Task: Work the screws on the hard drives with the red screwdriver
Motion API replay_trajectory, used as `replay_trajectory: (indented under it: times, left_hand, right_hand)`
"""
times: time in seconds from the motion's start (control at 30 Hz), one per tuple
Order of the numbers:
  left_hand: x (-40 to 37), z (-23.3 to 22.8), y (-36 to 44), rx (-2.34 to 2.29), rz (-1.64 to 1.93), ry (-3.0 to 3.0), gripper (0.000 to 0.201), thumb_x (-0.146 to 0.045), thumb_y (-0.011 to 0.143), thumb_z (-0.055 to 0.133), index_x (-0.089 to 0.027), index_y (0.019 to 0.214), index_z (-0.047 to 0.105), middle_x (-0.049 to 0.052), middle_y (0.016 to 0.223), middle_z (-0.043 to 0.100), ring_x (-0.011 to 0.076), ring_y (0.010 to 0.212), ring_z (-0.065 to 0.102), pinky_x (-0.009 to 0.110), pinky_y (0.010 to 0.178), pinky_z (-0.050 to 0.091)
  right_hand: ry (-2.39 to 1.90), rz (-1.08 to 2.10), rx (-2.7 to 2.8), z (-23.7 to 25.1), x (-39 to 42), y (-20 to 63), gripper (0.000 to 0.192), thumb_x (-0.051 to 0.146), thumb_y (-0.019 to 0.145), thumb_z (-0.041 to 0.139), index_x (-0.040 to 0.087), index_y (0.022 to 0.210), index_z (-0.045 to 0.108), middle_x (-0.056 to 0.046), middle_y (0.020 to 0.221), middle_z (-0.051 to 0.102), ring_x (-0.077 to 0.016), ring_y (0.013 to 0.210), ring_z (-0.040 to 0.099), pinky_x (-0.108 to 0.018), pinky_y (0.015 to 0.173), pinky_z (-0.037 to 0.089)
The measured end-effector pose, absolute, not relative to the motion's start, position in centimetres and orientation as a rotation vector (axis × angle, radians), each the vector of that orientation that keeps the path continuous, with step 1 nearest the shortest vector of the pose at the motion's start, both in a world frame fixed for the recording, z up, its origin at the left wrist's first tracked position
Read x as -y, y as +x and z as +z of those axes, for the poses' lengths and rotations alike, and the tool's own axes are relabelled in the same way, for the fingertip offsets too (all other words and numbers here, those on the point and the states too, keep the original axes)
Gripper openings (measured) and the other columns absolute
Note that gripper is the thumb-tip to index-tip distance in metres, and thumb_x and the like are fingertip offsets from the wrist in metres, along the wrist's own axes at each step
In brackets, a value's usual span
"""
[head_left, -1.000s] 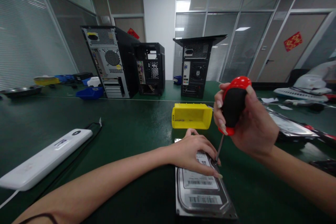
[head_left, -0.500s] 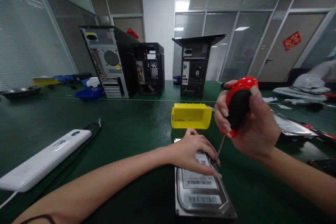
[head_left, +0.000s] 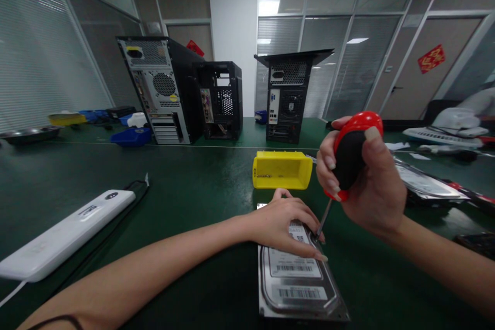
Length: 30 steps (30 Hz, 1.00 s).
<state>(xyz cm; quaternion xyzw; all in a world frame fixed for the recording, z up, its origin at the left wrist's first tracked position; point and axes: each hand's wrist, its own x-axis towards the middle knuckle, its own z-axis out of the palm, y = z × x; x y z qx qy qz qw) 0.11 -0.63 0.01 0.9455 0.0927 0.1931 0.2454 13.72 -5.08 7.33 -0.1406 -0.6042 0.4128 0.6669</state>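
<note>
Hard disk drive: lying flat, label side up, at the lower centre of the frame, probably set close to the person so that its top is facing the tool.
Left hand: spreading part-open across the drive's far half, thumb resting over the top and fingers reaching to the right edge; it is likely pinning the casing so that it is not twisting.
Right hand: wrapping firmly around the screwdriver, fingers curling about its bulbous red-and-black handle, presumably for strong turning force.
Shaft: slanting down and left to the drive's right edge, beside the left fingertips; whether the tip is sitting in a screw is hard to tell.
Yellow bin: standing just beyond the drive at mid-frame, perhaps placed there so that both hands are having it within reach.
Desk: carrying all this, with a second hard drive lying at the right of the frame and a large computer tower standing at the upper left.
</note>
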Motion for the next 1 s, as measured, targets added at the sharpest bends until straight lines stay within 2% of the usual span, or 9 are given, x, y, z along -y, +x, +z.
replay_trajectory:
  times: [1.0]
  left_hand:
    - [0.72,0.40,0.09,-0.280,0.488,2.591,0.024,-0.040,0.075,0.069,-0.026,0.094,0.066,-0.002,0.105,0.067,0.0177,0.103,0.056,0.034,0.093,0.022]
  right_hand:
    - [-0.348,0.910,1.381,7.39,5.26,13.65,0.024,0.046,0.084,0.051,0.025,0.096,0.052,0.002,0.065,0.044,-0.0080,0.039,0.037,-0.022,0.030,0.023]
